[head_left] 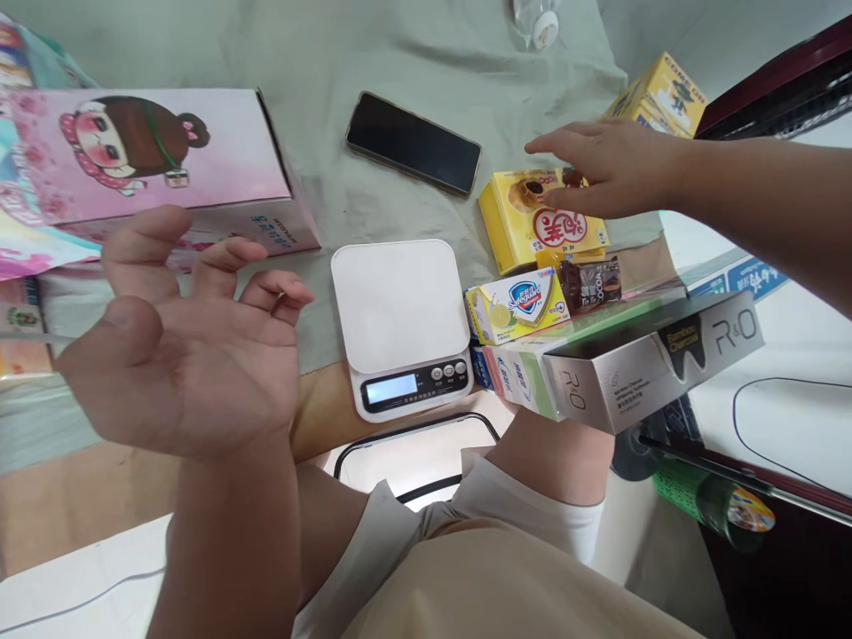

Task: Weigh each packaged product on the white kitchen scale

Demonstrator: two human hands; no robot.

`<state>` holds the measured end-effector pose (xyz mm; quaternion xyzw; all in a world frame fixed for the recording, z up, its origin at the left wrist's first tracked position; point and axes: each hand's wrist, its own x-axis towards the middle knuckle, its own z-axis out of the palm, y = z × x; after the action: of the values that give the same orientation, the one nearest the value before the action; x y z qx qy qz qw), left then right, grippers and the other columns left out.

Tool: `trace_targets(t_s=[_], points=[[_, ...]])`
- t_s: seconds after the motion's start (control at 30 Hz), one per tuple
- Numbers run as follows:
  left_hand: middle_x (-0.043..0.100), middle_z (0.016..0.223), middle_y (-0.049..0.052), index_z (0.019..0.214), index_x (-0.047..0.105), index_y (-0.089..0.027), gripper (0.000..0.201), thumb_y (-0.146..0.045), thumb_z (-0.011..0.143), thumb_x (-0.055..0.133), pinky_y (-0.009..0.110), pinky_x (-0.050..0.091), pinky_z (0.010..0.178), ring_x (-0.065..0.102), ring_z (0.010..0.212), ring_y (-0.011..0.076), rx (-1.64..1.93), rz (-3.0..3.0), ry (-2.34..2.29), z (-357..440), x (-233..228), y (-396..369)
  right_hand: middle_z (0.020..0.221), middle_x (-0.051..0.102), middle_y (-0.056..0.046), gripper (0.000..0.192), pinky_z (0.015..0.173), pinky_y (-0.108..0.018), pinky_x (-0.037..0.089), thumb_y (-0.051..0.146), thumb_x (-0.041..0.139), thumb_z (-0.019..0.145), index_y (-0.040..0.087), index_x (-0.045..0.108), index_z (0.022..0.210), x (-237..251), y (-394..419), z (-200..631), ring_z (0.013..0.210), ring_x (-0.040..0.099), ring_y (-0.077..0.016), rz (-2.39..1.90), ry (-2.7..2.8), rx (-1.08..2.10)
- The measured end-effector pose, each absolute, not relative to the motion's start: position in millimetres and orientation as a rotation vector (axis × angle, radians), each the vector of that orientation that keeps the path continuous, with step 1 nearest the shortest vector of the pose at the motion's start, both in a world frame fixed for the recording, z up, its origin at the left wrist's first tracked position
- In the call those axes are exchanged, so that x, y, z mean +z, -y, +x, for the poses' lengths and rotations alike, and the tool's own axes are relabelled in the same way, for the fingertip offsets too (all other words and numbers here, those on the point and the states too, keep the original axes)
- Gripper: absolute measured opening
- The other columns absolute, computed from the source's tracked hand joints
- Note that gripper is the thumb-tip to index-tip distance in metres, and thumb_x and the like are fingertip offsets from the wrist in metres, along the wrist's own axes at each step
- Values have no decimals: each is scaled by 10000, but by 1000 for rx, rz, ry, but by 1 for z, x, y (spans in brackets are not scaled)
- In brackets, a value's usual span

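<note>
My left hand (200,346) is raised palm up with curled, parted fingers and nothing in it, in front of a pink box (232,151) printed with a cartoon girl. My right hand (592,169) reaches over a yellow snack box (512,222), fingers stretched out; whether it touches the box I cannot tell. Between the hands sits a white kitchen scale (403,306) with a bare plate and a lit display whose digits are unreadable. Right of the scale lie a yellow Safeguard soap box (519,306), a brown cocoa packet (591,282) and a silver R&O box (656,364).
A black phone (413,142) lies on the green cloth (280,44) beyond the scale. Farther back are a clear bottle with a white cap (546,29) and another yellow box (672,93). A green container (706,501) stands low at the right.
</note>
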<state>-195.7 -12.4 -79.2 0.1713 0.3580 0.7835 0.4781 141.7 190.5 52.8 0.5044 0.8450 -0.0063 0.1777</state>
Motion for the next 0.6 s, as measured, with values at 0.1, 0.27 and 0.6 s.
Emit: trace_targets(t_s=[0.1, 0.27, 0.6], points=[[579, 835, 32, 967, 701, -251, 510, -478, 516, 779, 250, 542, 556, 609, 809, 171, 1937, 357, -910, -201, -76, 10, 1565, 510, -51, 768, 1146, -516, 466, 689, 398, 861, 352, 432, 1549, 68, -177, 107, 1318, 626, -271, 1359, -2370, 60], [607, 849, 20, 1018, 616, -228, 536, -535, 590, 717, 343, 522, 650, 593, 683, 165, 2002, 586, -1112, -215, -87, 5, 1525, 509, -61, 657, 1152, -553, 486, 583, 441, 880, 336, 430, 1489, 75, -142, 24, 1232, 662, -265, 1152, -2579, -51], [547, 1306, 11, 1228, 621, -368, 476, -709, 897, 597, 439, 370, 1207, 492, 1301, 232, 2223, 947, -1492, -234, -109, 11, 1632, 364, 13, 954, 1092, -481, 560, 720, 656, 740, 435, 287, 1572, 33, -145, -122, 1347, 577, -307, 813, -2639, -24]])
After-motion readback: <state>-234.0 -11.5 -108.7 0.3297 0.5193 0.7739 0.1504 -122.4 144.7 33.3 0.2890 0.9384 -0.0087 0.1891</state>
